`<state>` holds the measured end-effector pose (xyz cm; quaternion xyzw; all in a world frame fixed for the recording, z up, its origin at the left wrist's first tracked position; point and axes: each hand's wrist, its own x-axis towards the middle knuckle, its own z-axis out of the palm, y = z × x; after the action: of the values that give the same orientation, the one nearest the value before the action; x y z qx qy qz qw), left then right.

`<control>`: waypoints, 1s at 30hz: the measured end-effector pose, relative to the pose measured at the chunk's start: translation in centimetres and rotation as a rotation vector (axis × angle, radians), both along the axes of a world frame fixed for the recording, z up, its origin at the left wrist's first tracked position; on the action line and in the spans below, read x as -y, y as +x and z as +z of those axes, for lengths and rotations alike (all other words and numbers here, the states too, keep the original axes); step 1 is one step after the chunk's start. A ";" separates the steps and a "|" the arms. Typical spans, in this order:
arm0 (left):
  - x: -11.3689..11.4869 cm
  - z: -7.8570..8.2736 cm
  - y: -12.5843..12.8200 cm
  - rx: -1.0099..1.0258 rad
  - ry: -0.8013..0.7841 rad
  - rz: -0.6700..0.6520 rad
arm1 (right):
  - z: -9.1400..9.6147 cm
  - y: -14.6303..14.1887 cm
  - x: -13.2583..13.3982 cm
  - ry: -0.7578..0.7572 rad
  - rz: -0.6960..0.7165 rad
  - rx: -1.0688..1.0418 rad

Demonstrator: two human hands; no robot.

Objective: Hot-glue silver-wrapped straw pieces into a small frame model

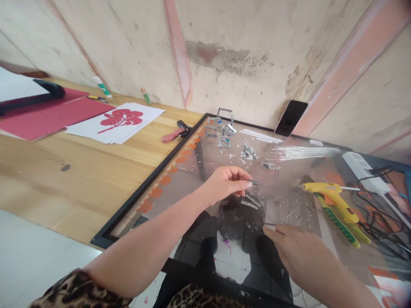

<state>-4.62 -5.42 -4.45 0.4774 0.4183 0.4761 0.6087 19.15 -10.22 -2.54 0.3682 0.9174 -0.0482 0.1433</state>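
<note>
My left hand is closed in a pinch on a short grey strip, held just above the glass tabletop. Below its fingertips, a few more short grey strips lie on the glass. My right hand rests low over the table, to the right of those strips. Its fingers are drawn together near a thin sliver, and whatever is between them is too small to make out. Beyond the left hand are a pile of silvery scraps and small grey frame-like pieces.
To the right lie a yellow glue gun, green-handled pliers, a white power strip and tangled cables. Thin wires and white sticks lie farther back. A phone leans on the wall. Paper is left.
</note>
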 end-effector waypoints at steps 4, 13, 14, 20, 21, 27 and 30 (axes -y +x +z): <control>0.0 -0.2 0.0 0.005 0.020 0.009 | 0.2 -1.1 0.1 -0.100 0.065 -0.092; 0.0 -0.1 0.0 -0.005 0.017 -0.015 | -0.5 -2.8 0.7 -0.034 0.067 -0.039; 0.0 -0.1 0.0 -0.006 0.016 -0.014 | -0.2 -2.7 0.8 -0.050 0.073 -0.045; -0.1 -0.4 0.0 -0.011 0.017 -0.007 | 0.5 -2.0 1.3 -0.136 0.079 -0.057; -0.1 -0.4 0.0 -0.013 0.017 -0.005 | 0.4 -1.9 1.2 -0.116 0.068 -0.053; 0.0 -0.4 0.2 -0.026 0.016 -0.019 | -0.4 -2.3 0.6 -0.053 0.062 -0.026; 0.0 -0.6 0.2 -0.034 0.022 -0.025 | -0.3 -2.8 0.6 -0.006 0.067 -0.013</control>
<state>-4.38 -5.40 -5.01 0.4972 0.4173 0.4649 0.6021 16.36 -10.85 -2.83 0.3365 0.9300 -0.0485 0.1398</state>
